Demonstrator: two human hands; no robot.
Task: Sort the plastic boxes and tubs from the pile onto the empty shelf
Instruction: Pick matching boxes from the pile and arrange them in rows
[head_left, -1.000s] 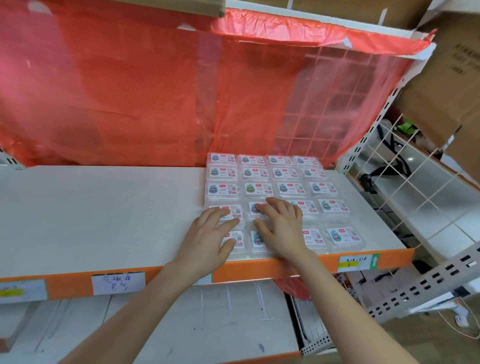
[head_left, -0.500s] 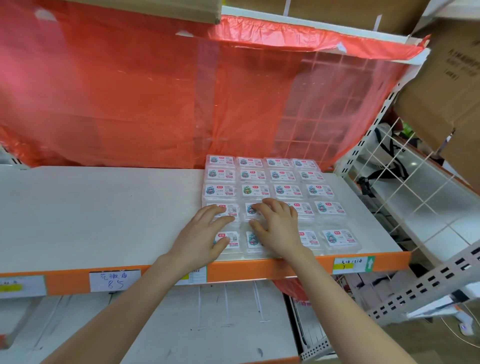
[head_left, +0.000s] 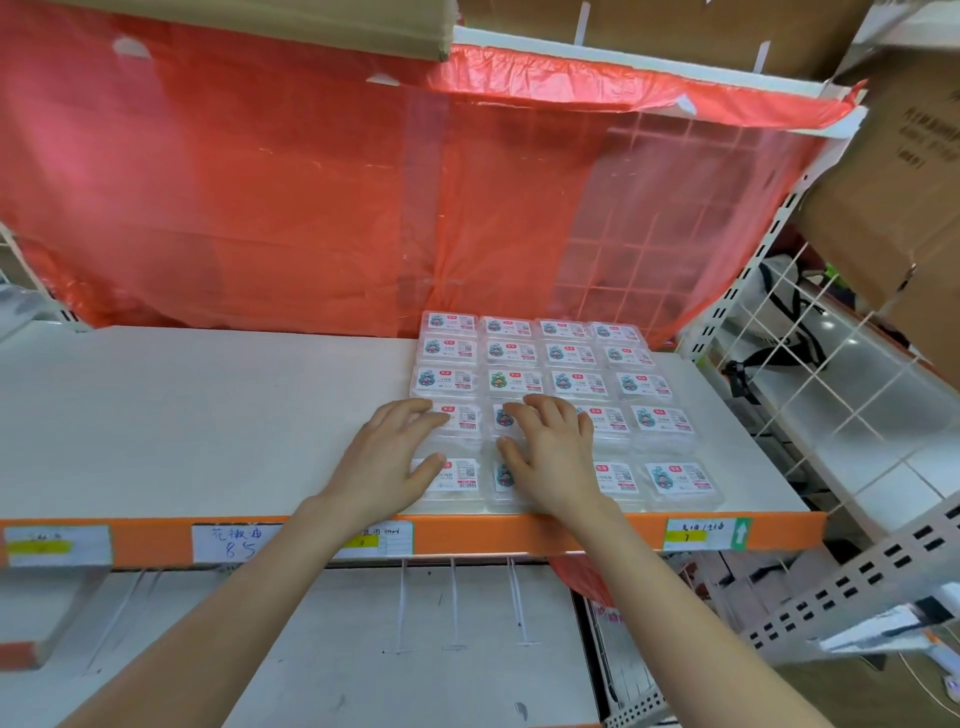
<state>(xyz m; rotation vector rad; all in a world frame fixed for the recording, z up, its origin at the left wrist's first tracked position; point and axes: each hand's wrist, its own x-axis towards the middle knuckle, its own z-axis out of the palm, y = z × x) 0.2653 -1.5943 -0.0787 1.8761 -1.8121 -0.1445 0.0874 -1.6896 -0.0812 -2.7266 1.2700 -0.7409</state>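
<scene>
Both hands lie on top of the small clear plastic boxes (head_left: 571, 358), which are packed side by side in a neat block on the white shelf (head_left: 208, 415). The left hand (head_left: 387, 462) rests with spread fingers on the two front boxes of the outer column. The right hand (head_left: 556, 460) presses just beside it on the next columns. Neither hand holds anything; the fingers are loose and only touch the lids.

Further from the hands, more rows reach back to the red plastic sheet (head_left: 260, 208). Just under the wrists runs the orange front edge (head_left: 519, 535).

The boxes look light, stiff and smooth, so I think they slide easily. To lift one, pinch its two opposite side walls, not the lid.
</scene>
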